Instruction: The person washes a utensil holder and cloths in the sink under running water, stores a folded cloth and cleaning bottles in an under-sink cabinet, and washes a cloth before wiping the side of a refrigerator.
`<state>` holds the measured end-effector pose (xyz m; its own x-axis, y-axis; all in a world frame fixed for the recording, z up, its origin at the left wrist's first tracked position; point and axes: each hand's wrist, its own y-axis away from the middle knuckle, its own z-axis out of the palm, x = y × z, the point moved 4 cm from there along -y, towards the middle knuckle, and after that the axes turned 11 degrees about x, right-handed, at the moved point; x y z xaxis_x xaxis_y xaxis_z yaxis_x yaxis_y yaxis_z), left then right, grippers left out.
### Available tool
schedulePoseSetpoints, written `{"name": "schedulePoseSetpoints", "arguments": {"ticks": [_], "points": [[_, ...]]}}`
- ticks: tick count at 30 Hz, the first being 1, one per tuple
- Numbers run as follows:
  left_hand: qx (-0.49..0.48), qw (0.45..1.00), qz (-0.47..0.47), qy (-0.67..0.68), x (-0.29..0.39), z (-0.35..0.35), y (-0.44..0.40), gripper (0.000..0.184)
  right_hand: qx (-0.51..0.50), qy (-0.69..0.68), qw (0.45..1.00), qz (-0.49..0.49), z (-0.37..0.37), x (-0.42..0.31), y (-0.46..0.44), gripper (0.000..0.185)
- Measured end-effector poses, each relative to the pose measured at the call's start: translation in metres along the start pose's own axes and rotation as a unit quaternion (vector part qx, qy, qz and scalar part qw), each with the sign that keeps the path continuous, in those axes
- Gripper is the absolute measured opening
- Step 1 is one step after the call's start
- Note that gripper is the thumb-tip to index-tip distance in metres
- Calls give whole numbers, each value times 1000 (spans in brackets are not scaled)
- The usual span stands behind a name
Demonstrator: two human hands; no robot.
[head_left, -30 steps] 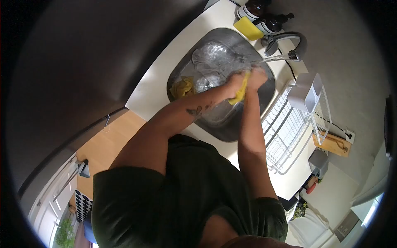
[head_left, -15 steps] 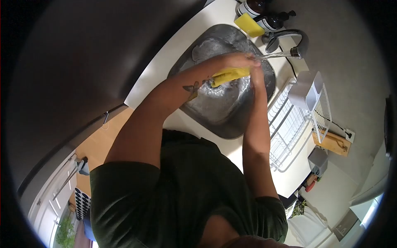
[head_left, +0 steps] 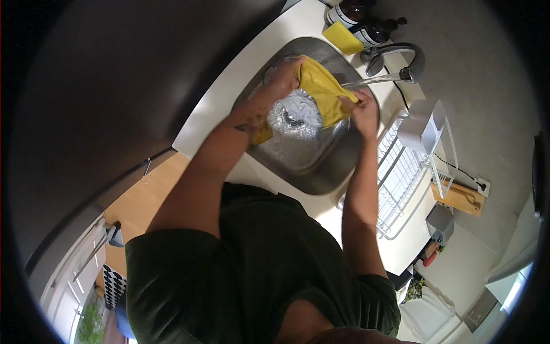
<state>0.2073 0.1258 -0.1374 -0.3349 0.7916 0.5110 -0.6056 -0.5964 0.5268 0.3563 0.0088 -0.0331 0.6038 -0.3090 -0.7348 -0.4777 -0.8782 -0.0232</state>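
Observation:
A wet yellow cloth is spread between my two hands over the metal sink. My left hand is closed on its left edge, fingers partly blurred. At the other side, my right hand pinches its right edge. Water runs from the tap toward the cloth's right part. Below, water splashes and pools around the drain. Another yellow piece shows by my left forearm at the sink's near-left side; the arm partly hides it, and I cannot tell what it is.
Behind the sink are a yellow sponge and two dark pump bottles. To the right stands a white dish rack with a pale container. A wooden board leans farther right.
The yellow cloth was bunched between my hands under the tap; now it is spread out. My left hand has moved left, away from my right hand, which has shifted slightly right and down.

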Motion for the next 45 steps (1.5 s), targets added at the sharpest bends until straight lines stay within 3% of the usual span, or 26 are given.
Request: {"name": "schedulePoseSetpoints", "arguments": {"ticks": [1, 2, 3, 4, 5, 7, 9, 10, 11, 13, 14, 15, 17, 19, 21, 23, 25, 26, 29, 32, 34, 35, 37, 39, 42, 45], "points": [[-27, 996, -8, 80, -27, 7, -13, 33, 68, -152, 986, -13, 11, -12, 4, 25], [-53, 986, -16, 159, -57, 12, -27, 33, 126, -245, 959, 68, 38, -27, 11, 19], [-56, 991, 5, 122, -79, 15, -26, 35, 179, -334, 913, 148, 58, -35, 17, 14], [-115, 969, 129, 176, -148, -9, -80, 36, 179, -337, 913, 146, 61, -34, 13, 14], [-114, 969, 130, 174, -139, 7, -62, 36, 244, -253, 924, 150, 63, -25, 11, 11], [87, 995, -26, 32, -115, 42, -3, 40, 306, -167, 924, 155, 69, 26, 2, 10], [144, 987, 10, -77, -107, 47, -1, 39, 280, 29, 960, -13, 57, 99, -21, 13], [199, 962, 42, -181, -106, 49, 3, 39, 232, 407, 875, -119, 56, 25, -7, 20], [179, 964, 47, -191, -73, 59, 22, 43, 339, 70, 938, 7, 47, 11, -2, 23], [223, 947, 22, -230, -53, 42, -5, 41, 345, -58, 925, 145, 70, -9, 19, 23], [153, 976, 32, -151, -62, 48, -12, 41, 373, -81, 907, 179, 73, 6, 21, 22], [155, 976, 36, -149, -59, 51, -13, 41, 371, -83, 908, 175, 72, 18, 15, 22], [9, 981, 21, -194, -60, 67, -1, 29, 346, -37, 921, 173, 58, 63, 15, 25], [-30, 976, -9, -218, -36, 70, 6, 29, 274, 83, 944, 163, 44, 98, 3, 25], [-6, 935, 18, -353, -13, 69, 11, 31, 354, 63, 933, 2, 18, 85, -6, 23], [-46, 910, 74, -404, -12, 62, 0, 33, 368, -140, 914, 95, -16, 69, -15, 21], [-48, 786, 186, -587, -8, 62, 5, 31, 382, -304, 869, 78, -51, 29, -22, 19], [-49, 786, 188, -587, -4, 62, 11, 31, 402, -300, 864, 47, -66, 17, -27, 17], [-93, 797, 181, -568, 15, 75, 32, 30, 432, -325, 841, 12, -104, -19, -49, 15], [-92, 813, 225, -528, 32, 87, 33, 24, 385, -324, 864, 12, -127, -37, -92, 19], [-135, 871, 282, -378, 46, 105, 27, 21, 224, -207, 952, -9, -135, -34, -142, 32], [-136, 869, 289, -377, 54, 117, 27, 21, 225, -207, 952, -15, -139, -35, -158, 32], [-178, 980, 23, -86, 67, 146, 21, 20, 37, -174, 983, 34, -128, -46, -189, 41], [-233, 972, 30, -26, 75, 167, 7, 26, 18, -224, 974, 34, -127, -54, -190, 46], [-139, 986, -37, 87, 84, 182, -10, 30, 6, -123, 988, 98, -113, -65, -196, 50], [-112, 983, -50, 137, 85, 188, -31, 30, -6, -136, 976, 168, -112, -63, -193, 54]]}}
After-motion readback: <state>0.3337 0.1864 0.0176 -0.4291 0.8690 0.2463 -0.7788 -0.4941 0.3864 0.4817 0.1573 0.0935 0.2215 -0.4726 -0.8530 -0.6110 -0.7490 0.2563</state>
